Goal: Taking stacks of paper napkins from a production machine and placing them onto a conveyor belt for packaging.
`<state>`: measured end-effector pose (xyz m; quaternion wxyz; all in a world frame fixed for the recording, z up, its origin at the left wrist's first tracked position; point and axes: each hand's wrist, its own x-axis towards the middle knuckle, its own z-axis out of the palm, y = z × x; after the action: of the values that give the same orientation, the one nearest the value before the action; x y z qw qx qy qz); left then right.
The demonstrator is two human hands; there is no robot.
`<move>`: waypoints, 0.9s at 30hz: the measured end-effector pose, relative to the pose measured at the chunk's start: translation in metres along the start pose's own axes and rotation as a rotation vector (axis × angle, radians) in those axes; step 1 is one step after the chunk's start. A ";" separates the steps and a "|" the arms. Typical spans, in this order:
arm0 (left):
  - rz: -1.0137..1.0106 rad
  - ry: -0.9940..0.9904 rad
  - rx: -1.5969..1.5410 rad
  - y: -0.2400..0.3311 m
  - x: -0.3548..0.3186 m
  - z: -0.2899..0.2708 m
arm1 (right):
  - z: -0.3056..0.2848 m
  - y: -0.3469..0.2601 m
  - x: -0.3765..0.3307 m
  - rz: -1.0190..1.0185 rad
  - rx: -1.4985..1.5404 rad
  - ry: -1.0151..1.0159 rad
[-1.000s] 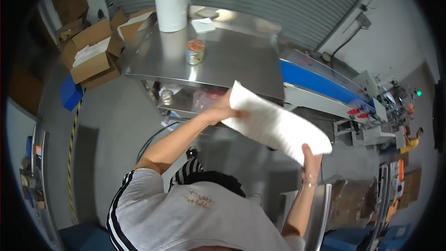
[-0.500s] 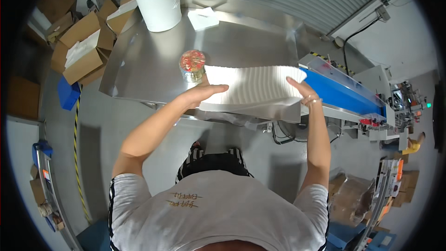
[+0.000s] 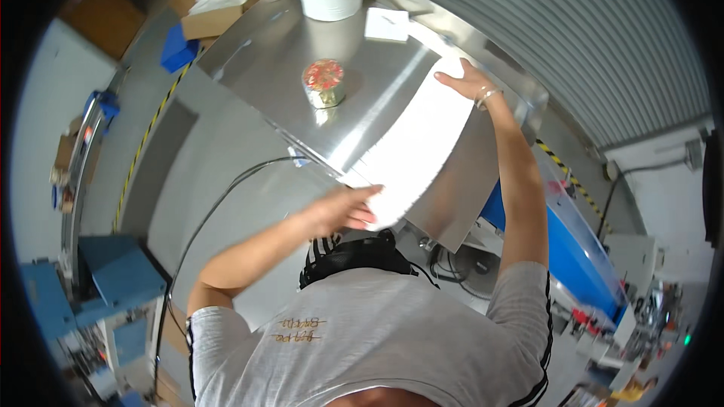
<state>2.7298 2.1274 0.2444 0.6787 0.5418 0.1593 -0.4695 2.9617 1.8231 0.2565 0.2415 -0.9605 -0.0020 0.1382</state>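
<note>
Holding the far end of a white sheet: right hand, thumb on its face, fingers closed at the edge. Left hand blurred, half-curled at the near end; cannot tell whether it grips. Sheet slants across the steel worktop. Red-topped round container stands upright to its left.

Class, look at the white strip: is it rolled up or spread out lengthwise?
Spread out: the white strip runs long, its near end at the left hand, its far end at the right hand.
</note>
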 end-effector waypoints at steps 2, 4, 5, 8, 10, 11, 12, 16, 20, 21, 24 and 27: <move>0.029 -0.090 -0.265 -0.024 0.006 0.050 | -0.019 -0.015 -0.004 -0.048 -0.144 -0.016; -0.007 -0.127 -0.568 -0.041 0.005 0.091 | -0.011 -0.035 0.003 -0.168 -0.244 -0.047; 0.035 -0.210 -0.697 -0.059 0.013 0.102 | -0.003 -0.049 0.004 -0.253 -0.297 -0.070; -0.078 -0.177 -0.803 -0.081 0.014 0.144 | 0.024 -0.088 -0.013 -0.514 -0.345 -0.083; -0.185 -0.338 -0.888 -0.095 0.016 0.151 | 0.032 -0.116 -0.028 -0.642 -0.357 -0.219; -0.236 -0.238 -0.939 -0.090 0.009 0.163 | 0.036 -0.125 -0.033 -0.699 -0.370 -0.279; -0.241 -0.240 -0.942 -0.092 0.011 0.164 | 0.036 -0.133 -0.041 -0.722 -0.402 -0.295; -0.353 -0.451 -0.906 -0.098 0.017 0.168 | 0.048 -0.148 -0.043 -0.877 -0.476 -0.213; -0.221 -0.377 -0.864 -0.103 0.023 0.182 | 0.047 -0.128 -0.051 -0.997 -0.303 -0.100; -0.201 -0.378 -0.861 -0.105 0.025 0.184 | 0.048 -0.128 -0.057 -0.984 -0.314 -0.091; -0.243 -0.414 -0.836 -0.109 0.033 0.191 | 0.062 -0.118 -0.058 -1.037 -0.270 -0.037; -0.176 -0.419 -0.850 -0.113 0.036 0.195 | 0.071 -0.124 -0.064 -1.048 -0.288 -0.066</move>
<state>2.5992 1.9409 0.2227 0.8153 0.0946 0.2421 -0.5175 2.8885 1.9612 0.2712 0.1441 -0.8493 -0.5071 0.0278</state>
